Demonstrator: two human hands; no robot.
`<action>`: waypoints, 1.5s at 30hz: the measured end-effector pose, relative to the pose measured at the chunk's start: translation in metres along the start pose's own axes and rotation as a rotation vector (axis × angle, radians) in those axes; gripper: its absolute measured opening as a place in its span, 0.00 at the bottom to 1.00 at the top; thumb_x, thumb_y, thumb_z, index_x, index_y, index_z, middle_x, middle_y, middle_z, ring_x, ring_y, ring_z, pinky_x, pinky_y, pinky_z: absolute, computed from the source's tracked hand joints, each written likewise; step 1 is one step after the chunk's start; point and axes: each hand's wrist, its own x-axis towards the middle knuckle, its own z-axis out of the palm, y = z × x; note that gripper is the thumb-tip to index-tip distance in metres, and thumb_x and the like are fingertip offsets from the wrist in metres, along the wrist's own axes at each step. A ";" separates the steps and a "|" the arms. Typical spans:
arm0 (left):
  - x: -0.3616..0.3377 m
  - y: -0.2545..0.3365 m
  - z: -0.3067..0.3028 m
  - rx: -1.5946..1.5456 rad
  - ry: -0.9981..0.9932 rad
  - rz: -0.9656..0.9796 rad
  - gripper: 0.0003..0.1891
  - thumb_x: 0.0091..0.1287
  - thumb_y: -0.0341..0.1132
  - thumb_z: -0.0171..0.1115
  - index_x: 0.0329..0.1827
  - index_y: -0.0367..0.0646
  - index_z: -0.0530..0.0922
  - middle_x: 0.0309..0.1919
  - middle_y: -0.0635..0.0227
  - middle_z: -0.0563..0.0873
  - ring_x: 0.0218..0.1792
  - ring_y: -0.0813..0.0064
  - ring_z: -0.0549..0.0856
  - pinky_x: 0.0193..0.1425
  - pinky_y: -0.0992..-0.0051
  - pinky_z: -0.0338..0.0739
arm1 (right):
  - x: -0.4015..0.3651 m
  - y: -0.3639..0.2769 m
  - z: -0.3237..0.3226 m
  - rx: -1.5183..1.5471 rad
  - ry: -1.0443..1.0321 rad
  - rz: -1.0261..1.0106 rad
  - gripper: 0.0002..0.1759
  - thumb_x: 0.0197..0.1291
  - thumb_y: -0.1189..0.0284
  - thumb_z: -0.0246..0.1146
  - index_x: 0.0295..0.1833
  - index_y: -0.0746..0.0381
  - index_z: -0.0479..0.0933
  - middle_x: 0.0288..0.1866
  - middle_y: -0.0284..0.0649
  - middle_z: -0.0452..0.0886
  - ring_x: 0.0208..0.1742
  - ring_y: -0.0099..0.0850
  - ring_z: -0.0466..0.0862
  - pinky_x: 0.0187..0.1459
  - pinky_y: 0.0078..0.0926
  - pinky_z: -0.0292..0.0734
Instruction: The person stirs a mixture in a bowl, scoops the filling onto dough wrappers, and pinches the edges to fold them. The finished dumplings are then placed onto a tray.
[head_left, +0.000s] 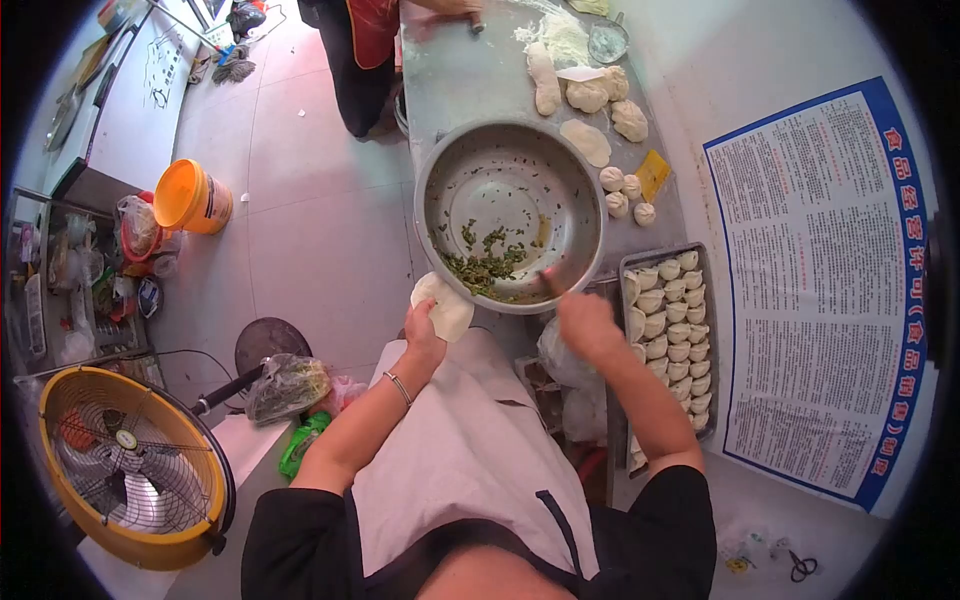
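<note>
My left hand [424, 338] holds a flat round dough wrapper [452, 312] near the front left rim of a large metal bowl [428, 165]. Green chopped filling [485, 268] is heaped low in that bowl, with loose bits stuck around its bottom and wall. At the bowl's front right rim is my right hand [590, 325], its fingers closed and reaching inward over the edge. A short reddish end shows beyond these fingers; I cannot tell what it is.
A tray [708, 420] of folded dumplings lies at the right. Dough pieces [588, 95], several round buns [617, 204] and flour [558, 38] cover the table's far right. Another person's hand [450, 5] is at the far end. A fan [130, 465] and yellow bucket [205, 200] stand left.
</note>
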 end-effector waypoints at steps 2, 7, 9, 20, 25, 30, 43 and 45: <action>-0.002 -0.007 -0.001 -0.013 0.017 0.014 0.21 0.71 0.30 0.52 0.67 0.39 0.70 0.58 0.59 0.82 0.57 0.57 0.84 0.62 0.57 0.81 | -0.006 -0.031 0.008 0.079 -0.051 -0.106 0.18 0.64 0.74 0.54 0.57 0.68 0.76 0.43 0.57 0.87 0.47 0.53 0.88 0.49 0.52 0.83; -0.013 -0.008 0.010 -0.033 0.014 0.054 0.21 0.71 0.30 0.52 0.67 0.38 0.70 0.58 0.59 0.82 0.57 0.56 0.84 0.63 0.56 0.81 | 0.034 -0.009 0.020 0.110 0.143 -0.109 0.17 0.64 0.74 0.54 0.57 0.67 0.74 0.41 0.57 0.86 0.45 0.55 0.88 0.48 0.52 0.83; -0.013 -0.012 0.012 -0.034 0.018 0.059 0.21 0.71 0.31 0.51 0.67 0.38 0.70 0.59 0.58 0.81 0.57 0.56 0.84 0.63 0.56 0.81 | 0.060 0.023 0.026 0.131 0.274 -0.048 0.17 0.65 0.73 0.55 0.58 0.66 0.73 0.40 0.57 0.86 0.44 0.55 0.88 0.47 0.53 0.83; -0.002 -0.027 -0.006 -0.050 -0.014 0.069 0.22 0.74 0.33 0.49 0.70 0.39 0.69 0.62 0.58 0.80 0.62 0.55 0.82 0.67 0.55 0.78 | 0.062 0.057 0.066 0.070 0.319 -0.141 0.22 0.68 0.73 0.54 0.67 0.63 0.68 0.39 0.54 0.86 0.39 0.55 0.88 0.40 0.52 0.83; -0.017 -0.028 0.026 -0.053 -0.057 0.094 0.22 0.78 0.39 0.47 0.71 0.40 0.68 0.63 0.59 0.80 0.62 0.57 0.82 0.66 0.55 0.79 | 0.067 0.031 0.088 0.047 0.222 -0.275 0.25 0.67 0.73 0.55 0.69 0.63 0.67 0.37 0.54 0.86 0.36 0.54 0.88 0.40 0.52 0.83; -0.018 -0.030 0.033 -0.013 -0.058 0.132 0.23 0.81 0.43 0.45 0.71 0.40 0.67 0.63 0.60 0.79 0.62 0.58 0.82 0.66 0.55 0.79 | 0.057 0.034 0.089 0.386 0.246 -0.428 0.26 0.68 0.73 0.55 0.71 0.59 0.67 0.41 0.55 0.85 0.44 0.54 0.86 0.48 0.53 0.81; -0.037 -0.019 0.066 0.011 -0.016 0.055 0.25 0.83 0.48 0.34 0.74 0.44 0.65 0.69 0.59 0.74 0.69 0.55 0.74 0.73 0.47 0.69 | 0.003 0.011 0.138 0.927 0.582 -0.455 0.24 0.66 0.76 0.57 0.69 0.60 0.75 0.51 0.53 0.84 0.46 0.50 0.86 0.46 0.41 0.82; -0.038 -0.018 0.066 0.007 -0.034 0.040 0.27 0.83 0.49 0.31 0.74 0.44 0.64 0.71 0.58 0.72 0.70 0.54 0.73 0.76 0.46 0.66 | -0.004 0.004 0.154 0.816 0.686 -0.484 0.27 0.65 0.77 0.58 0.70 0.58 0.74 0.42 0.49 0.84 0.39 0.49 0.86 0.40 0.41 0.82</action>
